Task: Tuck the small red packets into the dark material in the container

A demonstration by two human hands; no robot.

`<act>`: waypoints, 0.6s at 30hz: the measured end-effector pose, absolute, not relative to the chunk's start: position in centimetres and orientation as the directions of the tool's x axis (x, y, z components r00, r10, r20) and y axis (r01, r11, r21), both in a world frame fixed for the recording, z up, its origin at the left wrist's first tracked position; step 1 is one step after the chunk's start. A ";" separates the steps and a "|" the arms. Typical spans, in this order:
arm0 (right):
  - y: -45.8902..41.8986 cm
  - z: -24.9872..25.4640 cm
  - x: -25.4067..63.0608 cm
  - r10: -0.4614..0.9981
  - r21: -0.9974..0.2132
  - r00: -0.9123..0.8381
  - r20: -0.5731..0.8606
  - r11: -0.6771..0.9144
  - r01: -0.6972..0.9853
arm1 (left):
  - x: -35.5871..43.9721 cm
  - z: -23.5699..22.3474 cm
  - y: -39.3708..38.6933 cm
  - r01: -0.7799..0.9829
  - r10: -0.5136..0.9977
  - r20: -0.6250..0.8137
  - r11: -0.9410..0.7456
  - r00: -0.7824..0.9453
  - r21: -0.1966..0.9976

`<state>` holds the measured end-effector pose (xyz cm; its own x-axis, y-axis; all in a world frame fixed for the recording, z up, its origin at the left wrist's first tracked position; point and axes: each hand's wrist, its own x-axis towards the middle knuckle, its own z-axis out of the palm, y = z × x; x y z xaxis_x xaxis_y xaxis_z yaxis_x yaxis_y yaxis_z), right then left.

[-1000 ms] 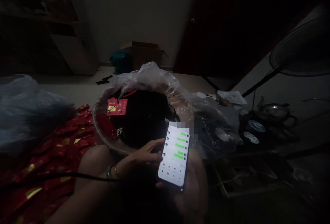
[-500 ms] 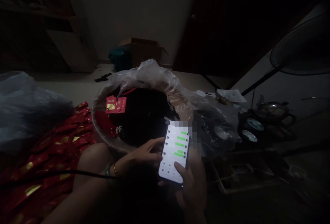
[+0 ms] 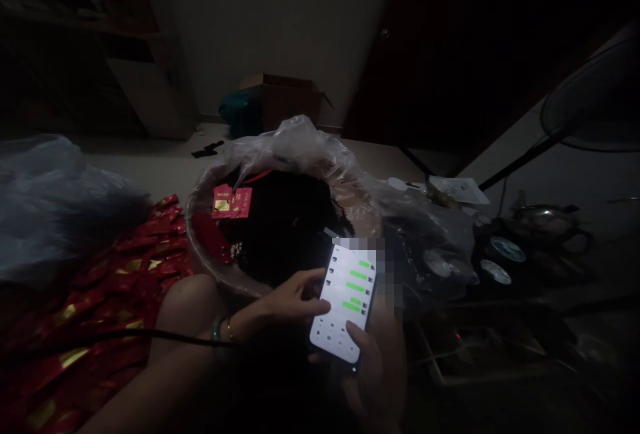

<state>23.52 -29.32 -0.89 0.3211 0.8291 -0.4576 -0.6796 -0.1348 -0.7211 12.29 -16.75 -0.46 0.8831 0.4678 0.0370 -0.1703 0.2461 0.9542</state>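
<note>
A lit smartphone (image 3: pixel 340 307) is held tilted over my lap, its screen showing green message bubbles and rows of icons. My right hand (image 3: pixel 375 354) grips its lower right side, thumb over the lower screen. From the left, my left hand (image 3: pixel 295 297) holds the phone's edge, its thumb over the screen and its other fingertips hidden behind. Beyond the phone stands a round tub lined with clear plastic (image 3: pixel 200 247), holding a dark loose mass (image 3: pixel 285 221). Two red packets (image 3: pixel 233 202) lie at its left inside.
Many red-and-gold packets (image 3: pixel 115 301) are heaped at the left beside a cloudy plastic bag (image 3: pixel 55 201). A black cable (image 3: pixel 135 334) crosses my left forearm. At right are a teapot (image 3: pixel 545 221), small lids or dishes (image 3: pixel 507 249) and a fan (image 3: pixel 590 101). A cardboard box (image 3: pixel 290 101) stands behind.
My left thumb has moved from the phone's left edge onto the screen. The whole view has shifted slightly, so things appear a little farther right. Both hands stay on the phone.
</note>
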 end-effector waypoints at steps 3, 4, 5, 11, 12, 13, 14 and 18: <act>-29.3 -0.7 23.4 0.829 -0.755 0.367 -0.423 -0.098 -0.648 | 12.5 -0.6 -16.9 -0.163 0.491 0.031 0.229 0.870 0.960; -29.3 -0.5 23.2 0.819 -0.773 0.403 -0.409 -0.076 -0.630 | 12.6 -0.5 -16.9 -0.168 0.492 0.033 0.233 0.870 0.958; -29.3 -0.2 23.1 0.807 -0.787 0.436 -0.398 -0.057 -0.614 | 12.6 -0.5 -17.0 -0.175 0.491 0.038 0.237 0.870 0.956; -29.4 -0.2 23.0 0.798 -0.749 0.390 -0.460 -0.112 -0.654 | 12.5 -0.5 -16.9 -0.155 0.485 0.026 0.229 0.874 0.961; -29.4 -0.3 23.1 0.801 -0.736 0.372 -0.470 -0.123 -0.665 | 12.4 -0.6 -16.8 -0.148 0.481 0.018 0.233 0.877 0.961; -29.4 -0.3 23.3 0.801 -0.733 0.370 -0.471 -0.123 -0.669 | 12.3 -0.6 -16.8 -0.144 0.475 0.015 0.235 0.880 0.961; -29.4 -0.3 23.6 0.801 -0.740 0.377 -0.465 -0.117 -0.663 | 12.3 -0.7 -16.7 -0.141 0.468 0.015 0.236 0.884 0.961; -29.0 0.7 24.4 0.827 -0.786 0.383 -0.412 -0.110 -0.609 | 12.1 -0.4 -16.4 -0.123 0.486 0.002 0.217 0.874 0.968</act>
